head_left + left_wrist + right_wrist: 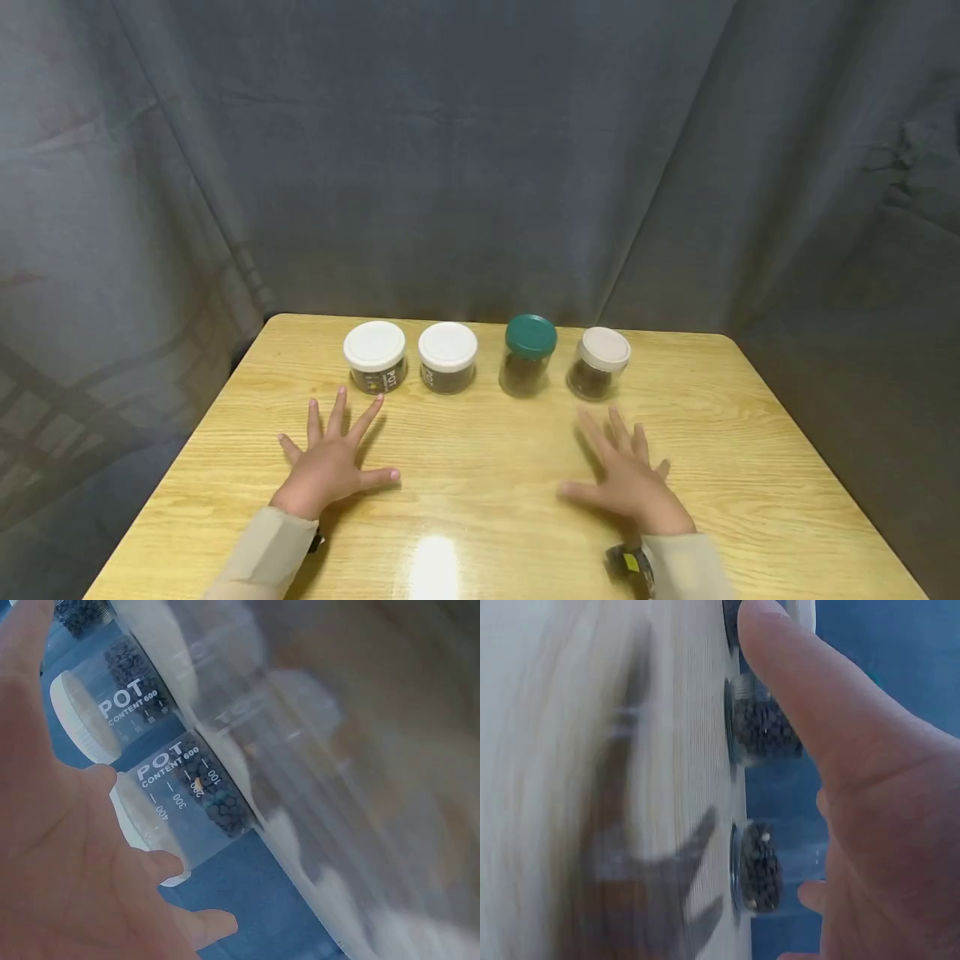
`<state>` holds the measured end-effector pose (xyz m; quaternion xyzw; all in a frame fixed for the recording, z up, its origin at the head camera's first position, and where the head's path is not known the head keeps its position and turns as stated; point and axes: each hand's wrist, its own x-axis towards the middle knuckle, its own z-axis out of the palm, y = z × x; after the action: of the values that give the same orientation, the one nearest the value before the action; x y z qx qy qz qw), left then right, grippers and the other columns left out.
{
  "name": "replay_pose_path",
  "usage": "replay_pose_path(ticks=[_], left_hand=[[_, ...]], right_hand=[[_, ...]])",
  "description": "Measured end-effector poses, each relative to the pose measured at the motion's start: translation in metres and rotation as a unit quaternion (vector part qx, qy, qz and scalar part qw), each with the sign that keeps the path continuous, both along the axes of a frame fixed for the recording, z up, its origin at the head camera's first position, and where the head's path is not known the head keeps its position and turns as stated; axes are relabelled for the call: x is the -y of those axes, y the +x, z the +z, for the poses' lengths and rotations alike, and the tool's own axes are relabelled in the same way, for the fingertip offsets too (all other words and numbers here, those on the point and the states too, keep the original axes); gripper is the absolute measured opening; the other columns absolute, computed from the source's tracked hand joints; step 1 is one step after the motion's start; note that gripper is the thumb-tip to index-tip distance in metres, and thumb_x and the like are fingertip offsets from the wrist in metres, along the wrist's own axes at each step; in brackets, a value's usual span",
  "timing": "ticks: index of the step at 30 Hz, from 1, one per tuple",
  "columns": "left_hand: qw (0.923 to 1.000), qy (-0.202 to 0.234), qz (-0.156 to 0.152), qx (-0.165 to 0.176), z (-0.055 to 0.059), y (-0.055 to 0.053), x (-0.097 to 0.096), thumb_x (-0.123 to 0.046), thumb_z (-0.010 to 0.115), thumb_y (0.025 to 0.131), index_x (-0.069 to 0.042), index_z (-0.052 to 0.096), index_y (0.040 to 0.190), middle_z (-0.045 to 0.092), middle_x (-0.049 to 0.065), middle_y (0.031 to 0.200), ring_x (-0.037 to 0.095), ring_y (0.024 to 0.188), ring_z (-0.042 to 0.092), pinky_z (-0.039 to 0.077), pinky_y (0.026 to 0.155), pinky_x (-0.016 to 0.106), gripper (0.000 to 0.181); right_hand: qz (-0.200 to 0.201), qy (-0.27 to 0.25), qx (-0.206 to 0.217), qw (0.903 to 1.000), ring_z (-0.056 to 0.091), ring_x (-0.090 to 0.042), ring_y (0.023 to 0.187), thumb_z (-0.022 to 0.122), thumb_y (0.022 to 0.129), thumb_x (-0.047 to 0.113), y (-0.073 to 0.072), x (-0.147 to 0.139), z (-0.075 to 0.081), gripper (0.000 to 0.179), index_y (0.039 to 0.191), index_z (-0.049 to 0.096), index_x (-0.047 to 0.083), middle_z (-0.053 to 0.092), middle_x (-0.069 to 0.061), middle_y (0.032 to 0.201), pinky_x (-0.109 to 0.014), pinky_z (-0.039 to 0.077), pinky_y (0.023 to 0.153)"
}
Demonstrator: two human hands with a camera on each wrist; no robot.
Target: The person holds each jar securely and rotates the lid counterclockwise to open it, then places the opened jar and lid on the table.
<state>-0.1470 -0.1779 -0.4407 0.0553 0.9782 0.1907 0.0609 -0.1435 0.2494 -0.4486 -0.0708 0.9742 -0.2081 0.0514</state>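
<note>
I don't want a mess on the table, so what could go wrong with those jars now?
The left fingers are near the far-left POT jar, so a clumsy reach might bump it. The green-lidded jar looks tallest, so it could tip more easily. If a jar fell and opened, the small dark pieces inside might scatter.

the right hand (892, 795) fills the right side of the frame, its thumb stretching to the top centre. mid-frame, a clear jar (761, 727) of dark pellets appears sideways, partly behind the thumb; a second jar (759, 870) shows below it. a white lid (805, 613) meets the top edge. blurred wood tabletop (690, 712) spans the left, blue backdrop (907, 652) the upper right.
</note>
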Motion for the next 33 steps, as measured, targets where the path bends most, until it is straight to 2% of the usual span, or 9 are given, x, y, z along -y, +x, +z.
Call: replay_pose_path(ticks=[7, 12, 16, 20, 23, 26, 30, 32, 33], left_hand=[[1.0000, 0.004, -0.001, -0.006, -0.001, -0.003, 0.000, -0.074, 0.073, 0.073, -0.032, 0.015, 0.163, -0.007, 0.027, 0.166, 0.068, 0.140, -0.010, -0.007, 0.088, 0.094, 0.115], [0.9998, 0.016, -0.005, -0.011, 0.001, -0.007, 0.000, -0.071, 0.072, 0.078, -0.031, 0.007, 0.164, -0.007, 0.028, 0.165, 0.069, 0.140, -0.004, -0.002, 0.090, 0.093, 0.115], [0.9979, 0.064, 0.000, -0.002, 0.003, -0.014, 0.000, -0.065, 0.072, 0.083, -0.028, 0.004, 0.164, -0.009, 0.029, 0.165, 0.067, 0.142, -0.004, -0.001, 0.093, 0.092, 0.112], [0.9917, 0.128, 0.013, -0.008, 0.002, -0.026, 0.002, -0.055, 0.073, 0.088, -0.016, 0.000, 0.164, -0.008, 0.033, 0.163, 0.067, 0.142, 0.000, 0.008, 0.102, 0.088, 0.112], [0.9842, 0.175, 0.025, -0.012, 0.000, -0.035, 0.003, -0.047, 0.074, 0.091, -0.004, -0.004, 0.161, -0.008, 0.038, 0.160, 0.068, 0.141, 0.004, 0.016, 0.107, 0.081, 0.113], [0.9728, 0.228, 0.040, -0.001, 0.002, -0.043, 0.005, -0.037, 0.073, 0.094, 0.004, -0.009, 0.158, -0.009, 0.040, 0.158, 0.064, 0.143, 0.002, 0.018, 0.113, 0.074, 0.112], [0.9573, 0.281, 0.067, 0.020, 0.003, -0.053, 0.008, -0.029, 0.072, 0.095, 0.007, -0.014, 0.156, -0.009, 0.040, 0.158, 0.057, 0.147, 0.000, 0.015, 0.119, 0.067, 0.111], [0.9520, 0.295, 0.078, 0.026, 0.002, -0.059, 0.009, -0.029, 0.072, 0.095, 0.006, -0.015, 0.156, -0.008, 0.040, 0.159, 0.057, 0.147, 0.001, 0.015, 0.119, 0.066, 0.112], [0.9498, 0.301, 0.081, 0.027, 0.002, -0.062, 0.010, -0.028, 0.073, 0.094, 0.005, -0.015, 0.156, -0.008, 0.040, 0.159, 0.056, 0.147, 0.001, 0.015, 0.119, 0.067, 0.113]], right_hand=[[0.027, -0.046, -0.012, 0.9985, 0.001, -0.066, 0.143, 0.074, 0.074, 0.074, -0.008, 0.021, -0.001, 0.115, 0.164, 0.015, 0.032, 0.000, -0.023, 0.168, -0.091, 0.004, 0.095], [0.053, -0.091, -0.037, 0.9938, 0.010, -0.057, 0.147, 0.079, 0.078, 0.061, -0.016, 0.042, 0.002, 0.112, 0.164, 0.016, 0.026, 0.005, -0.023, 0.167, -0.083, 0.018, 0.105], [0.070, -0.153, -0.048, 0.9846, 0.014, -0.046, 0.151, 0.084, 0.081, 0.044, -0.025, 0.064, 0.001, 0.109, 0.163, 0.018, 0.016, 0.012, -0.022, 0.167, -0.071, 0.023, 0.113], [0.066, -0.211, -0.062, 0.9733, 0.026, -0.043, 0.148, 0.086, 0.080, 0.029, -0.034, 0.090, -0.004, 0.103, 0.161, 0.026, 0.010, 0.025, -0.023, 0.163, -0.063, 0.027, 0.117], [0.053, -0.260, -0.067, 0.9619, 0.039, -0.044, 0.141, 0.086, 0.080, 0.023, -0.040, 0.111, -0.008, 0.095, 0.157, 0.033, 0.006, 0.034, -0.022, 0.159, -0.061, 0.034, 0.114], [0.051, -0.332, -0.053, 0.9404, 0.045, -0.045, 0.136, 0.084, 0.082, 0.015, -0.044, 0.132, -0.011, 0.086, 0.153, 0.038, 0.002, 0.040, -0.023, 0.155, -0.058, 0.040, 0.112], [0.061, -0.419, -0.020, 0.9058, 0.046, -0.047, 0.135, 0.080, 0.086, 0.007, -0.050, 0.156, -0.016, 0.075, 0.150, 0.042, 0.000, 0.042, -0.025, 0.152, -0.053, 0.045, 0.109], [0.066, -0.437, -0.009, 0.8972, 0.046, -0.045, 0.136, 0.078, 0.087, 0.006, -0.054, 0.168, -0.019, 0.071, 0.149, 0.043, 0.000, 0.044, -0.024, 0.151, -0.051, 0.046, 0.109], [0.070, -0.437, -0.005, 0.8966, 0.046, -0.044, 0.136, 0.078, 0.088, 0.007, -0.055, 0.173, -0.020, 0.069, 0.148, 0.044, 0.000, 0.045, -0.023, 0.151, -0.050, 0.046, 0.109]])
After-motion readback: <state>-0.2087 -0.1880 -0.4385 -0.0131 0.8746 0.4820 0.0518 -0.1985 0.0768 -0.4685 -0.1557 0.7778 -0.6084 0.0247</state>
